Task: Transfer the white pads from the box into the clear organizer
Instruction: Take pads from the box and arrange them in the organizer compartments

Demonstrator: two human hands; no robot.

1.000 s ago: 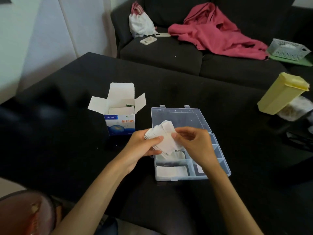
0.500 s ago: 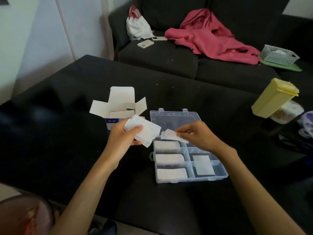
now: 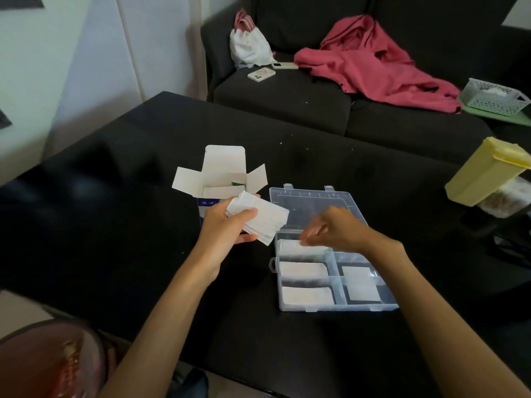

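Note:
My left hand (image 3: 227,225) grips a stack of white pads (image 3: 263,221) just left of the clear organizer (image 3: 334,307), in front of the opened white and blue box (image 3: 222,182). My right hand (image 3: 334,229) hovers over the organizer's far left compartment, fingertips touching the pad (image 3: 301,247) lying there. I cannot tell whether the fingers still pinch it. White pads lie in the two nearer left compartments (image 3: 303,268) and in the right compartments (image 3: 357,278). The organizer's lid (image 3: 310,201) lies open behind.
A black table (image 3: 115,196) carries everything. A yellow container (image 3: 488,172) leans at the right edge over a clear bag. Behind stands a dark sofa (image 3: 287,101) with a pink garment, white bag, two phones and a white basket. A reddish object (image 3: 48,363) sits bottom left.
The hands have separated. My right hand took one pad from the stack and lowered it into the far left compartment. My left hand moved the stack leftwards.

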